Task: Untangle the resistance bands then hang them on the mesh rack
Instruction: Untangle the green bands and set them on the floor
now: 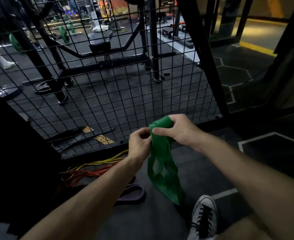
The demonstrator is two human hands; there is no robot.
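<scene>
A wide green band (pixel 161 163) was held in front of the mesh rack (pixel 108 87). Its upper fold was gripped by the right hand (pixel 175 130), fingers curled over it and thumb pressed on its front; one edge was pinched by the left hand (pixel 139 144). The remainder hung in twisted loops above a grey sneaker (pixel 204 219). Yellow bands (pixel 104 161), orange bands (pixel 83 175) and a purple band (pixel 132 193) lay on the floor (tangled together near the rack's base).

Two hands: left hand (pixel 139 144), right hand (pixel 178 129); one green band (pixel 161 163), one purple band (pixel 132 194), one mesh rack (pixel 108 94), one shoe (pixel 204 217).
</scene>
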